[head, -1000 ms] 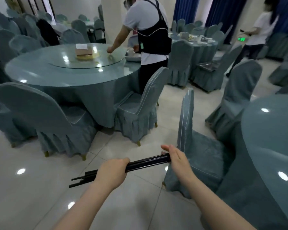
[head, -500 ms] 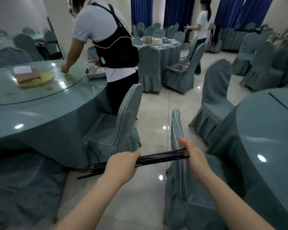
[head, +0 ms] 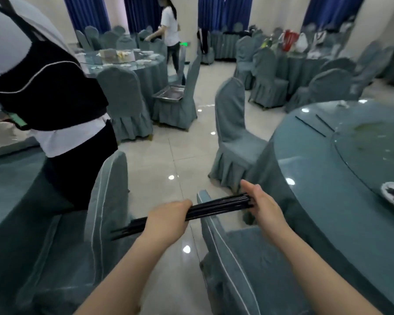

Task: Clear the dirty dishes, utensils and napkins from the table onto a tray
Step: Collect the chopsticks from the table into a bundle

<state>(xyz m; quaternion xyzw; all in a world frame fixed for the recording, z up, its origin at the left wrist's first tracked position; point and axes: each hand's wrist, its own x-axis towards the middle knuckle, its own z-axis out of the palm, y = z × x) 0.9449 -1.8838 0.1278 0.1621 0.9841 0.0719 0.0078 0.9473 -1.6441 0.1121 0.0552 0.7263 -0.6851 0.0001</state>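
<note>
Chopsticks (head: 216,206) bundled between 2 hands
Left hand (head: 168,218) curls around the black bundle's middle; right hand (head: 263,204) grips its right end, above a near chair (head: 232,269).

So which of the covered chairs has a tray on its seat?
The chair past the aisle, beside the far table still set with dishes. A metal tray lies flat on its seat; no other seat in view holds one.
</note>
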